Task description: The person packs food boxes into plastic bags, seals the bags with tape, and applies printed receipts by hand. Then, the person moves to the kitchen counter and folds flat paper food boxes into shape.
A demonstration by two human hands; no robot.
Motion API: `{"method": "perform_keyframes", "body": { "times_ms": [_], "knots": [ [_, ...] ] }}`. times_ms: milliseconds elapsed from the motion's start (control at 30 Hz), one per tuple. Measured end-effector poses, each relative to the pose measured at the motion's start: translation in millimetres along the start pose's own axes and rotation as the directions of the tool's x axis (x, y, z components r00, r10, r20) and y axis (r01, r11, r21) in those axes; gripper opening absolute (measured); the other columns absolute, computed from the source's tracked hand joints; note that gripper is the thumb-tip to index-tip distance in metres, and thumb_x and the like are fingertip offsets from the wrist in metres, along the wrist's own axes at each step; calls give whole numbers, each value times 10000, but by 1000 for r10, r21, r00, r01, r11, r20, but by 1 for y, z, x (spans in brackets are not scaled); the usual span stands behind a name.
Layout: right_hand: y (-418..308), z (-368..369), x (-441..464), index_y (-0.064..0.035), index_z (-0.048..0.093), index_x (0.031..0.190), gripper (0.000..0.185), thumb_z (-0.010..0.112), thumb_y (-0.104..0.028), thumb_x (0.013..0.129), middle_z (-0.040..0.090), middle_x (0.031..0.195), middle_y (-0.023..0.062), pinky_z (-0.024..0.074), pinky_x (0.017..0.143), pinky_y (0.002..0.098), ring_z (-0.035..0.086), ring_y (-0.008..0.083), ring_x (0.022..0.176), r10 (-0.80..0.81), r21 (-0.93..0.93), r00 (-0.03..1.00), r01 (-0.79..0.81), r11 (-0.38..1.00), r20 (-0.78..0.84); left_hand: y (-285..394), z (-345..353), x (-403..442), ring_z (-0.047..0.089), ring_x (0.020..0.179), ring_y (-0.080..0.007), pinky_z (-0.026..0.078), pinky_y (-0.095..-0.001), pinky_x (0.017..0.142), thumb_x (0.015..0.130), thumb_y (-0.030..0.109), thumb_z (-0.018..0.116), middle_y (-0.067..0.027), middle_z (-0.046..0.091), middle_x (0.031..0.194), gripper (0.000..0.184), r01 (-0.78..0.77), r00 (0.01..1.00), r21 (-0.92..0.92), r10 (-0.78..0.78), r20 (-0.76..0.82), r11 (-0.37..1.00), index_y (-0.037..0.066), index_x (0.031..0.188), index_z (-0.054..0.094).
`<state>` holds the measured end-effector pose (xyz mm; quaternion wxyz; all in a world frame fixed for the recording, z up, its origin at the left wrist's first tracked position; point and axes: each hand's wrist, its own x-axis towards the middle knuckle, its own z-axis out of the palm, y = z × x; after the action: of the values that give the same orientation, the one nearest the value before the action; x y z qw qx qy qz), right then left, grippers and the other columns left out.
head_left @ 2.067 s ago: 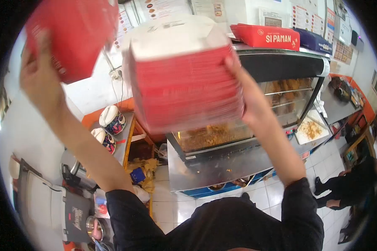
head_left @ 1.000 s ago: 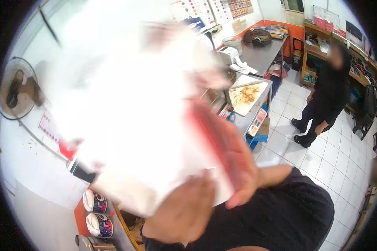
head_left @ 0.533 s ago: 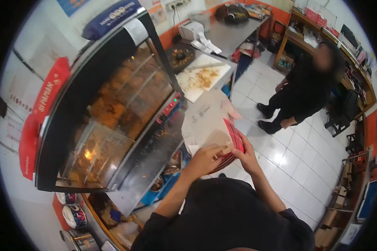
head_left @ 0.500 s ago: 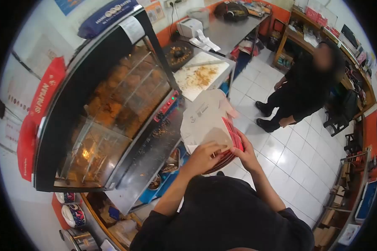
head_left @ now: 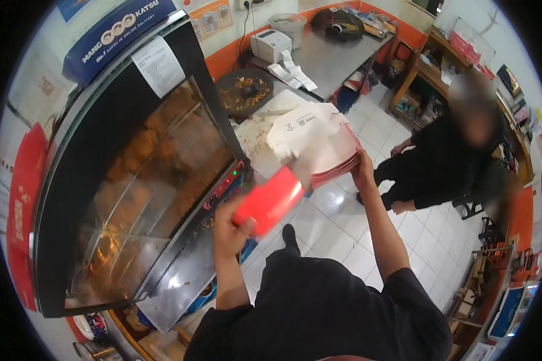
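Note:
My left hand [head_left: 230,231] is closed around the edge of a red cardboard food box [head_left: 271,203], which looks flat or partly folded and is smeared by motion. It is held in front of the glass display case. My right hand [head_left: 363,168] grips the right edge of a stack of flat box blanks [head_left: 337,141]. The top blank's pale inner face is up, with red edges showing below. The stack is tilted in the air near the white cutting board [head_left: 256,141]; whether they touch I cannot tell. Some right-hand fingers are hidden under the stack.
The warming display case [head_left: 156,174] with fried food stands at left. Behind the board are a stone mortar [head_left: 244,90] and a label printer [head_left: 271,45] on a steel table [head_left: 337,63]. A person in dark clothes [head_left: 442,153] stands at right on the white tiles.
My left hand has left the stack and moved left, now holding a red box. The stack in my right hand has moved up and away from my body. The view has shifted.

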<state>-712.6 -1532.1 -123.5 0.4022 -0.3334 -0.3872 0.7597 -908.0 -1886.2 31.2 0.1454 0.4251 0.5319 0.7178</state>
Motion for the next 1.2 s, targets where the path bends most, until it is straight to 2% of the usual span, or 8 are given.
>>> {"method": "perform_keyframes", "body": {
  "times_ms": [267, 300, 367, 633, 800, 867, 1067, 1200],
  "knots": [
    [63, -3, 185, -83, 595, 1336, 415, 575, -331, 1004, 661, 1002, 24, 499, 681, 265, 627, 123, 837, 41, -274, 978, 17, 962, 205, -13, -16, 51, 679, 860, -105, 518, -280, 784, 930, 185, 733, -69, 725, 955, 263, 233, 940, 207, -275, 204, 950, -15, 1086, 665],
    [82, -13, 198, -63, 606, 1304, 400, 600, -318, 996, 651, 992, 9, 507, 683, 264, 620, 116, 837, -278, -616, 826, 554, 559, 491, -11, -15, 54, 677, 881, -105, 516, -282, 796, 946, 170, 714, -66, 720, 969, 244, 255, 936, 218, -297, 188, 942, -11, 1097, 649],
    [102, -13, 221, -22, 600, 1294, 431, 615, -332, 995, 648, 1059, 50, 545, 754, 303, 633, 146, 962, 213, -325, 952, -134, 936, 221, -18, -11, 55, 664, 920, -108, 507, -278, 822, 955, 172, 704, -70, 702, 995, 249, 324, 929, 198, -351, 118, 925, 2, 1114, 615],
    [110, -1, 213, 16, 546, 1353, 473, 559, -325, 1024, 575, 893, 13, 481, 733, 280, 557, 121, 791, -535, -880, 824, 383, 279, 189, -43, 17, 36, 600, 974, -100, 474, -273, 871, 1001, 194, 633, -76, 668, 1059, 309, 271, 962, 247, -259, -82, 930, 14, 1246, 576],
    [-31, 187, -38, -44, 403, 1491, 505, 450, -326, 1074, 514, 1003, 2, 424, 645, 246, 468, 82, 700, 14, -337, 743, 286, 897, 669, -43, 57, 25, 595, 925, -68, 500, -263, 807, 1018, 209, 608, -69, 671, 1188, 475, 277, 935, 101, -244, -258, 955, 8, 1435, 506],
    [-3, 190, -33, -31, 460, 1412, 434, 471, -298, 1070, 537, 1020, 18, 417, 616, 246, 470, 82, 700, -274, -337, 635, 669, 663, 722, -45, 65, 12, 597, 912, -64, 512, -266, 784, 1031, 222, 587, -69, 671, 1233, 491, 318, 910, 69, -284, -303, 946, 4, 1459, 486],
    [-1, 182, -87, -32, 548, 1181, 218, 620, -113, 992, 559, 990, 48, 471, 822, 305, 548, 117, 1002, 138, -447, 592, 415, 792, 794, -16, 60, -24, 496, 565, -87, 430, -293, 564, 880, 60, 625, -106, 540, 624, 390, 402, 870, 511, -145, -470, 760, 52, 1266, 683],
    [-6, 175, -125, -60, 591, 1284, 451, 724, -261, 903, 548, 1057, 144, 507, 812, 399, 600, 338, 971, 108, -179, 144, 736, 653, 984, 12, 48, -49, 460, 555, -113, 401, -308, 563, 839, 1, 611, -47, 487, 589, 352, 398, 832, 369, -161, -531, 840, 20, 1185, 675]
  ]
}}
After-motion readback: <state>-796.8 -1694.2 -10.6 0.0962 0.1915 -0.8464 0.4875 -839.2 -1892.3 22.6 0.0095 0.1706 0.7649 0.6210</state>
